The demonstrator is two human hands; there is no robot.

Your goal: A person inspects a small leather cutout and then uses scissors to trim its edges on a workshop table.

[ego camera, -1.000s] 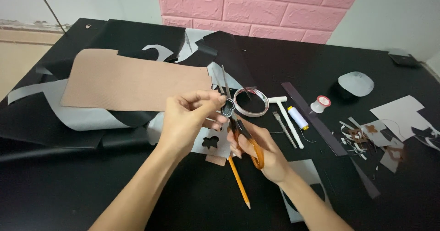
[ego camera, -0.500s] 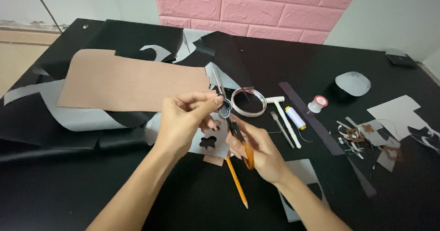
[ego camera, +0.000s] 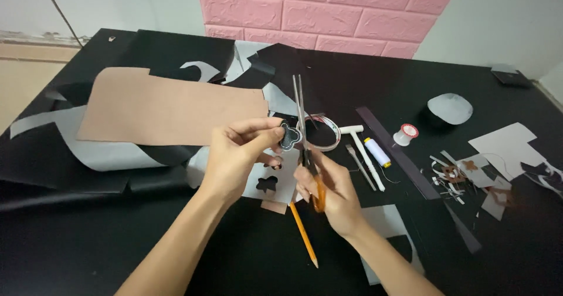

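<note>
My left hand (ego camera: 237, 155) pinches a small dark clover-shaped leather piece (ego camera: 289, 135) between thumb and fingers, above the black table. My right hand (ego camera: 328, 190) grips orange-handled scissors (ego camera: 305, 132) whose long blades point away from me, slightly apart, right beside the piece's right edge. Under my hands lies a grey sheet (ego camera: 271, 181) with a clover-shaped hole cut in it. A yellow pencil (ego camera: 304, 235) rests on the table just below my right hand.
A large tan leather sheet (ego camera: 170, 105) lies left over black and grey offcuts. Right of my hands sit a tape ring (ego camera: 324, 133), a white T-shaped tool (ego camera: 366, 155), a thread spool (ego camera: 377, 151), a small bobbin (ego camera: 405, 134), a dark strip (ego camera: 396, 152) and scattered scraps (ego camera: 492, 167).
The scissors' blades have swung up to point away from me, next to the clover piece. My left hand has turned the piece a little; both hands stay in the same spot.
</note>
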